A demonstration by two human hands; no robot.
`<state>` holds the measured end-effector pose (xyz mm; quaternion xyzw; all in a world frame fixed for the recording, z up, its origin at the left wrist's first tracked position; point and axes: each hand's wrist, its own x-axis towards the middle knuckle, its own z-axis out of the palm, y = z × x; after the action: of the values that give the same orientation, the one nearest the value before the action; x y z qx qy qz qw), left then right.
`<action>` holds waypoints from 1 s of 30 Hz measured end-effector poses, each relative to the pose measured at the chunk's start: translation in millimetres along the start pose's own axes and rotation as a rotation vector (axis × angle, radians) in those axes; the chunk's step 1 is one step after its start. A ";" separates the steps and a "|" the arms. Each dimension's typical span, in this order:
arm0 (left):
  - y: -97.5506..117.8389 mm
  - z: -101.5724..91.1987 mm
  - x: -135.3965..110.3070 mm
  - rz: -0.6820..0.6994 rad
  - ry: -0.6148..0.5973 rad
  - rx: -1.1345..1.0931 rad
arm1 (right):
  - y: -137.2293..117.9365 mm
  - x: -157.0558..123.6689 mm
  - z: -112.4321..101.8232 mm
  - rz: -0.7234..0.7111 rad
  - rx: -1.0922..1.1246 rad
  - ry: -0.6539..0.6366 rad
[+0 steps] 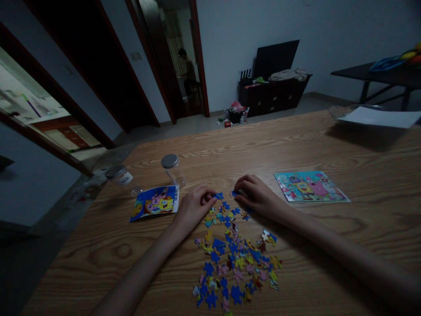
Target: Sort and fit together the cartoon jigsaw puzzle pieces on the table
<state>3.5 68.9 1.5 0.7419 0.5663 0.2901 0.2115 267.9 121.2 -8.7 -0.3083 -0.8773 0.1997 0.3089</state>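
Note:
My left hand (196, 202) pinches a blue jigsaw puzzle piece (219, 195) between thumb and fingers, low over the wooden table. Across a small gap, my right hand (253, 193) has its fingers curled round another puzzle piece (233, 193), partly hidden by the fingertips. Below both hands spreads a loose heap of puzzle pieces (233, 248) in blue, yellow and pink. A blue picture card (156, 202) with cartoon figures lies left of my left hand. To the right of my right hand is a teal cartoon picture sheet (311, 186).
Two clear jars with grey lids, a near jar (173, 169) and a left jar (121, 176), stand on the wooden table (108, 259). White paper (378, 116) rests on a clear bowl at the far right. Beyond are a TV cabinet (272, 94) and a seated person (187, 70) through a doorway.

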 end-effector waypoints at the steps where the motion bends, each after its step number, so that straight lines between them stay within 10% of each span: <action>1: -0.6 0.0 -0.5 0.001 0.004 -0.002 | -0.5 -0.3 -0.2 0.001 0.000 -0.001; 30: -2.4 -4.8 -9.2 0.020 -0.005 -0.149 | -0.9 -24.6 -17.3 -0.064 -0.004 0.019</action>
<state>-3.2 60.6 1.8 0.7304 0.5350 0.3320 0.2647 294.3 106.9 -5.9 -0.2823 -0.8843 0.1851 0.3227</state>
